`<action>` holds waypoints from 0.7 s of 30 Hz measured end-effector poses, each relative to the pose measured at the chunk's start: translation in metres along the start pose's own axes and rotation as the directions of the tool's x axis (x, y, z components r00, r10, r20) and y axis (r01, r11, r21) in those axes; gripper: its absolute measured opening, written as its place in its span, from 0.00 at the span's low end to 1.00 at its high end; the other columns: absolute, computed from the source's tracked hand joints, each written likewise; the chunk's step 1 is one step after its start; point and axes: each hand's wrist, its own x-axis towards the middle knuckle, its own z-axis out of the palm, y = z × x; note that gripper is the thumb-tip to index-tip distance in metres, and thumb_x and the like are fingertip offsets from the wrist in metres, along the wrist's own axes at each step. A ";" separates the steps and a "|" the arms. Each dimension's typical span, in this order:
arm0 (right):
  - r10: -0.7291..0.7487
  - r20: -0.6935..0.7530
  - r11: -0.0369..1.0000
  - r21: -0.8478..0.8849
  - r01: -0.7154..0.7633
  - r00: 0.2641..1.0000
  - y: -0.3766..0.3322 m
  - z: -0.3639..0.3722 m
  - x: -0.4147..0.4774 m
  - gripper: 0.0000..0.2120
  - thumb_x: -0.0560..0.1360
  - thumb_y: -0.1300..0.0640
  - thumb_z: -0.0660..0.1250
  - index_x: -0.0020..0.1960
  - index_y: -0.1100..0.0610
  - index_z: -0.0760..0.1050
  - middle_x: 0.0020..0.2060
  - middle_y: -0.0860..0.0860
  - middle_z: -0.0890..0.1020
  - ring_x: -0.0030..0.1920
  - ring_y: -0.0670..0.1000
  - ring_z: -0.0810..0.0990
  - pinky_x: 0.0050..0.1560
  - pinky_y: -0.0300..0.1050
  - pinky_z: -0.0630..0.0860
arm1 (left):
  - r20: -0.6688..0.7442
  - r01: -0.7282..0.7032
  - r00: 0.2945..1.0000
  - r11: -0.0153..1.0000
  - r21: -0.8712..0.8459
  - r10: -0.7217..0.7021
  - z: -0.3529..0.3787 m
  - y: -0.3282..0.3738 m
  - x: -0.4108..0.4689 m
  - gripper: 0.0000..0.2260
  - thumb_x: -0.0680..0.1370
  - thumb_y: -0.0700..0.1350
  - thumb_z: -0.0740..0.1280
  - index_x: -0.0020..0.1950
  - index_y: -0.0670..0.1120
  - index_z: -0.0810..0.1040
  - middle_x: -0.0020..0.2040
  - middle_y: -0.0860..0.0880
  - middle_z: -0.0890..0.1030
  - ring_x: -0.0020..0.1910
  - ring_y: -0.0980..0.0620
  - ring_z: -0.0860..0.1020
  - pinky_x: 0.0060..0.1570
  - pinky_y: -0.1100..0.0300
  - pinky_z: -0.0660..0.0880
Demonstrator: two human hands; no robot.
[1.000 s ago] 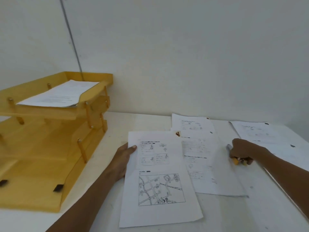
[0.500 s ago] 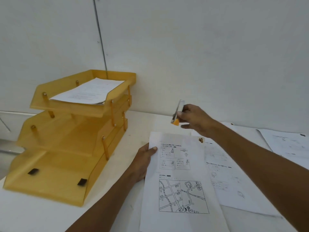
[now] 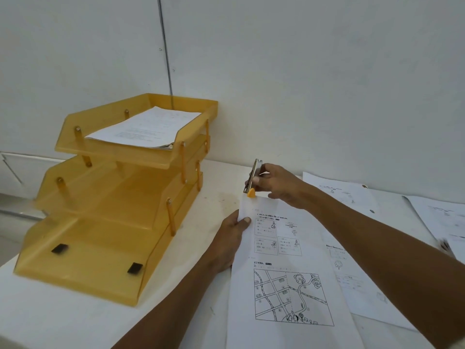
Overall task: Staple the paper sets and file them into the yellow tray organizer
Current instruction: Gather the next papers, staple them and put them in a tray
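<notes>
The stapler (image 3: 254, 170) you held was bright, polished metal with a smooth orange plastic tip. Your paper set (image 3: 289, 250) was matt white paper, printed in black. The tray organizer (image 3: 113, 153) was glossy, translucent yellow plastic. The table (image 3: 63, 321) beneath looked matt white and lightly scuffed.

Translucent yellow tray organizer (image 3: 105, 250), white paper set (image 3: 289, 285)

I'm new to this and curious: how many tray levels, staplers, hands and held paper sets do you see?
Tray levels in the yellow tray organizer: 3
Stapler: 1
Hands: 2, left hand and right hand
Paper set held: 1
Total: 7
</notes>
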 end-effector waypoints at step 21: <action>-0.037 0.161 0.999 -0.019 0.040 0.986 0.020 -0.002 0.011 0.11 0.82 0.57 0.64 0.60 0.63 0.77 0.53 0.54 0.86 0.57 0.53 0.84 0.64 0.48 0.76 | -0.004 -0.022 1.000 0.999 0.036 0.022 0.004 0.001 -0.003 0.13 0.86 0.43 0.57 0.68 0.48 0.77 0.62 0.46 0.84 0.61 0.43 0.83 0.66 0.39 0.76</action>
